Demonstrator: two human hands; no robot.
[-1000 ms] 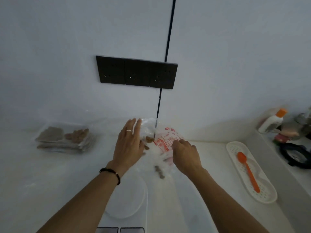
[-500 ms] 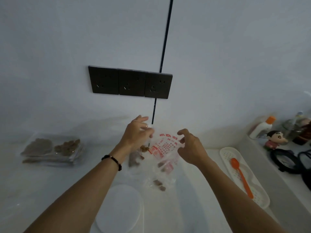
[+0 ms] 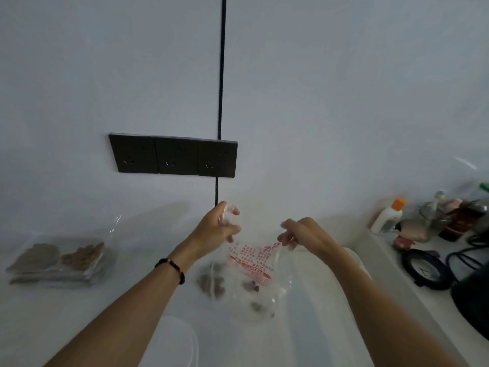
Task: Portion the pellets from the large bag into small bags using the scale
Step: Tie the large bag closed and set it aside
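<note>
A clear plastic bag with red print (image 3: 251,263) hangs above the white counter, with brown pellets (image 3: 211,283) in its bottom. My left hand (image 3: 218,229) pinches the bag's top edge at the left and holds it up. My right hand (image 3: 299,233) pinches the top edge at the right. The white round scale platform (image 3: 180,340) lies on the counter below my left forearm. Several small filled bags (image 3: 63,259) are stacked at the far left.
A black triple socket plate (image 3: 173,156) is on the wall behind. A white tray (image 3: 356,260) peeks out behind my right forearm. On the raised ledge at right stand a white bottle with an orange cap (image 3: 387,217), jars, a black round object (image 3: 426,270) and cables.
Both hands have lifted the printed bag off the counter and drawn its top edge apart. The camera has tilted upward, so the scale has slid toward the bottom edge.
</note>
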